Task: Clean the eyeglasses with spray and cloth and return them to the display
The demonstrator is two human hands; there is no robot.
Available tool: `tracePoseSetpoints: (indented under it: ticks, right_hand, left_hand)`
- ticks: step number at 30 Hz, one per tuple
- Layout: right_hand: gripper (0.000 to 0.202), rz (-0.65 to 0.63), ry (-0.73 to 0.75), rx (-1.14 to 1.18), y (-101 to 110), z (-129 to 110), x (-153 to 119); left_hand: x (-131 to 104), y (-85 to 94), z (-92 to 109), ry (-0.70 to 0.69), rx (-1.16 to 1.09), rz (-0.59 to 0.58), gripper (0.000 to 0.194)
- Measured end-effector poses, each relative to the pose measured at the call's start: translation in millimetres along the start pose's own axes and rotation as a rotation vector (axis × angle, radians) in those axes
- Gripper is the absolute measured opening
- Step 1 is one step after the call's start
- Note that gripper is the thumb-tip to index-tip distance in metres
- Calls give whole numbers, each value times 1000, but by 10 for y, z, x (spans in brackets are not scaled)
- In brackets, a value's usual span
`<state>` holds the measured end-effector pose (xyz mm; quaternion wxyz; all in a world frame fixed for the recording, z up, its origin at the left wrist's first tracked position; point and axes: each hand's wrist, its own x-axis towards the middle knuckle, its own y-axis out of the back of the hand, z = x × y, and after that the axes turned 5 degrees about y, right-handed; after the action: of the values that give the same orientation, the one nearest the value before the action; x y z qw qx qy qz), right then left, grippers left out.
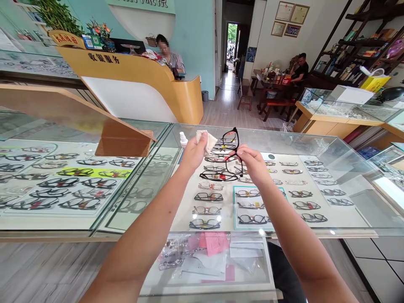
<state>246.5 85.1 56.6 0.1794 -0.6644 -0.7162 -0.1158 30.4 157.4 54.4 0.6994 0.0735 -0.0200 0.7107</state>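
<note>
My left hand grips a folded cream cleaning cloth above the glass counter. Beside it, my right hand pinches a pair of black-framed eyeglasses, held upright on end so one lens is above the other. A small gap separates the cloth from the eyeglasses. Just behind my left hand stands a white spray bottle, its lower part hidden. Beneath both hands, rows of eyeglasses show through the glass top of the display case.
A wooden stand rests on the counter at left. Below the glass lie plastic packets and pink papers. Across the aisle, one person sits behind the yellow reception desk, another at a dark wooden table. More display cases stand at right.
</note>
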Motion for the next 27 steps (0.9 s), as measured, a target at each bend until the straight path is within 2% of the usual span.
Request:
tracePoseSetpoints:
  ticks: [3, 5, 10, 13, 16, 20, 23, 25, 27]
  right_hand:
    - [35, 86, 3, 37, 36, 14, 19]
    - [32, 115, -5, 61, 48, 16, 30]
    - [32, 160, -53, 111, 55, 22, 45]
    - [31, 170, -73, 105, 66, 48, 48]
    - [28, 192, -77, 105, 73, 64, 53]
    - [31, 217, -71, 93, 67, 48, 65]
    - [31, 248, -65, 113, 69, 41, 74]
    - [29, 266, -67, 133, 78, 48, 78]
    - [28, 275, -59, 119, 90, 58, 77]
  left_hand:
    - [68, 142, 9, -68, 255, 93, 49]
    - [69, 208, 33, -147, 330, 182, 42]
    - [86, 381, 94, -331, 319, 596, 35]
    - [175, 522, 29, -316, 374, 758, 39]
    - [287, 641, -119, -159, 479, 756, 40]
    - [405, 719, -322, 154, 669, 608, 37]
    - [455, 742, -396, 359, 723, 506, 43]
    - [460, 749, -387, 396, 729, 509, 48]
    - [430, 735, -324, 293, 731, 612, 49]
